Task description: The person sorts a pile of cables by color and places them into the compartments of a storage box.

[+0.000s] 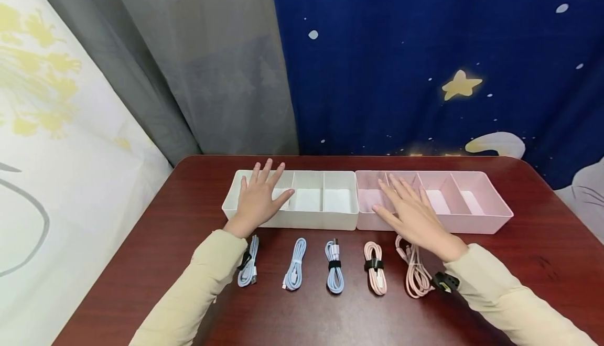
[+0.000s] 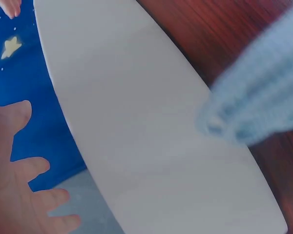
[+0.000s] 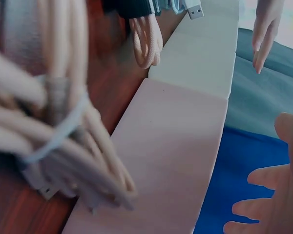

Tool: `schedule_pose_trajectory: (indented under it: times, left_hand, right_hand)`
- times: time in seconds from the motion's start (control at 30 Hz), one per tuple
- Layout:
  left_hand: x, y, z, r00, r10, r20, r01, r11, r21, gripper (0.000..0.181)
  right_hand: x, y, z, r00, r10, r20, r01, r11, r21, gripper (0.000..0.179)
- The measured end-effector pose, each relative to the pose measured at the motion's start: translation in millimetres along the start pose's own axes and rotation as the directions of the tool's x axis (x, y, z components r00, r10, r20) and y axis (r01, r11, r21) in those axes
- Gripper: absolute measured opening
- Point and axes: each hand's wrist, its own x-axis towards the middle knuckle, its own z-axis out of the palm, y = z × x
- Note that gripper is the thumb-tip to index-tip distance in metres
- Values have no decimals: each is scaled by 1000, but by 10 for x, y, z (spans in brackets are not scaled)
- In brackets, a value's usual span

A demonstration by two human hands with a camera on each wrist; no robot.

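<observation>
With fingers spread, my left hand (image 1: 258, 196) hovers over the left end of a white divided box (image 1: 313, 220). My right hand (image 1: 415, 215) is stretched out the same way over the left part of a pink divided box (image 1: 472, 224). Neither hand holds anything. In front of the white box lie three coiled light-blue cables (image 1: 334, 270), two of them with dark straps. Before the pink box are two coiled pink cables (image 1: 375, 267); the right one (image 1: 417, 275), tied with a pale band (image 3: 58, 131), lies beneath my right wrist.
The boxes stand end to end near the far edge of a reddish-brown table (image 1: 302, 320). Behind it hang a grey curtain (image 1: 226, 73) and a blue starry one (image 1: 387, 84). A white patterned cloth (image 1: 71, 141) slopes along the left side. Black wrist gear (image 1: 445, 282) sits under the right sleeve.
</observation>
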Motion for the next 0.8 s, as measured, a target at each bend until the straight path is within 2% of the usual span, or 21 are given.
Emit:
schedule_pose_trajectory:
  times: [0.37,0.8]
  left_hand:
    - [-105,-282,-106,993,0,-114,-4,1000,-29,61]
    - [-207,-529,-210,985,-15,-172,4,998,-63,58]
  right_hand:
    - [-184,76,-89,999,18,-30,-17,998,62,62]
    - [-375,139,-218,997,9,-80,0,994,112,60]
